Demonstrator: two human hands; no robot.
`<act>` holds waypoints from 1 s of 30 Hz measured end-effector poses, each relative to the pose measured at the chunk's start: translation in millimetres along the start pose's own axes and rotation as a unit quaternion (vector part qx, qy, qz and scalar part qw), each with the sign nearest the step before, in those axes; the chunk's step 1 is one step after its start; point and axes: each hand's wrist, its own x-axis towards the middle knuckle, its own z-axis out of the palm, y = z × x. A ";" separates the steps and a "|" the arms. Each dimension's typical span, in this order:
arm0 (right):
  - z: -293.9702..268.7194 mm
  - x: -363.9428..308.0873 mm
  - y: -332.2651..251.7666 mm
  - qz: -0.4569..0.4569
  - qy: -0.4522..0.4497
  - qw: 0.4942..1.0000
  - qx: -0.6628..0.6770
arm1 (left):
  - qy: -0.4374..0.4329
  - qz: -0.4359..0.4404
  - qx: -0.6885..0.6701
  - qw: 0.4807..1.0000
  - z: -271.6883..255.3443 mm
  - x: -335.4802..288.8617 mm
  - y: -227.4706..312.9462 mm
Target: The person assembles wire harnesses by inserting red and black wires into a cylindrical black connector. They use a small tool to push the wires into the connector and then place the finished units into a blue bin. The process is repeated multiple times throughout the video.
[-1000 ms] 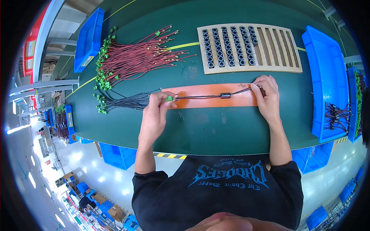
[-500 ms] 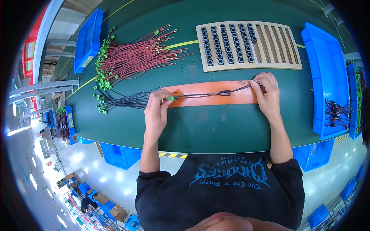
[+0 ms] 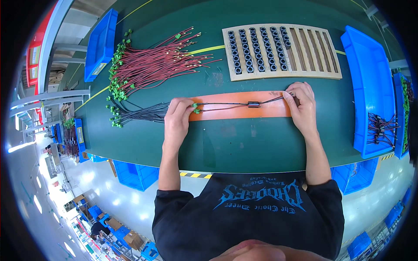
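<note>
Green table (image 3: 230, 150), orange mat (image 3: 270, 113); wires (image 3: 269, 101) over mat, through black ring (image 3: 253, 104). Left grip (image 3: 176, 117) pinches green plugs (image 3: 197, 111); right grip (image 3: 301, 106) pinches wires' other end. Likely light, limp; best held by plugs.

The wires (image 3: 271, 100) are red and black, their connectors (image 3: 196, 111) bright green, the ferrite core (image 3: 254, 104) black. The mat (image 3: 265, 112) is orange; the worktop (image 3: 261, 148) is dark green with a yellow stripe (image 3: 207, 51).
</note>
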 end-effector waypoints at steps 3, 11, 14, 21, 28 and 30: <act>0.3 -0.6 -0.2 0.001 0.001 1.000 0.005 | -0.029 -0.036 -0.017 0.999 4.3 2.1 -2.8; 2.4 -1.5 -0.8 0.027 0.021 0.999 0.012 | 0.009 0.028 -0.013 0.999 -7.0 1.8 5.9; 1.6 -1.0 -0.7 0.036 0.017 0.999 0.018 | -0.033 0.094 -0.019 0.995 10.9 17.1 40.4; 0.5 -0.7 0.5 0.008 0.020 1.000 0.017 | -0.136 0.226 0.025 0.964 84.7 51.7 76.1; -0.8 -1.6 -1.0 0.009 0.024 1.000 0.002 | -0.112 0.221 -0.017 0.969 91.7 44.6 70.8; -1.3 -2.5 -0.7 0.010 0.023 1.000 0.005 | -0.093 0.220 -0.033 0.970 94.7 42.3 69.0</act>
